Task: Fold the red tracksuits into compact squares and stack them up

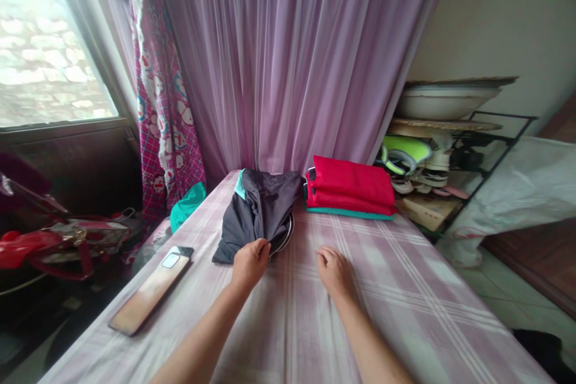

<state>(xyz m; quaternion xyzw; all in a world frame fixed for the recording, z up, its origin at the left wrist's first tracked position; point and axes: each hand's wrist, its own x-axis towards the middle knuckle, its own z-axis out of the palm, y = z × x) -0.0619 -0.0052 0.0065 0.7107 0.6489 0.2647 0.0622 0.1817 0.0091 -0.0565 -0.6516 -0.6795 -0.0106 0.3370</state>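
A dark grey garment (261,204) with a teal patch at its far left corner lies bunched on the checked cloth (324,324). White cord loops out along its right side. My left hand (252,261) pinches the garment's near edge between thumb and fingers. To the right, my right hand (333,270) rests low over the cloth, fingers curled together and nothing visible in them. Beyond it sits a folded red garment (351,186) on top of a folded teal one (351,213), apart from both hands.
A phone (153,291) lies face down near the left edge. Purple curtains (288,60) hang behind the far edge. On the right stands a rack (504,150) with shoes and a basin (450,99). A teal cloth (186,207) lies at the left edge.
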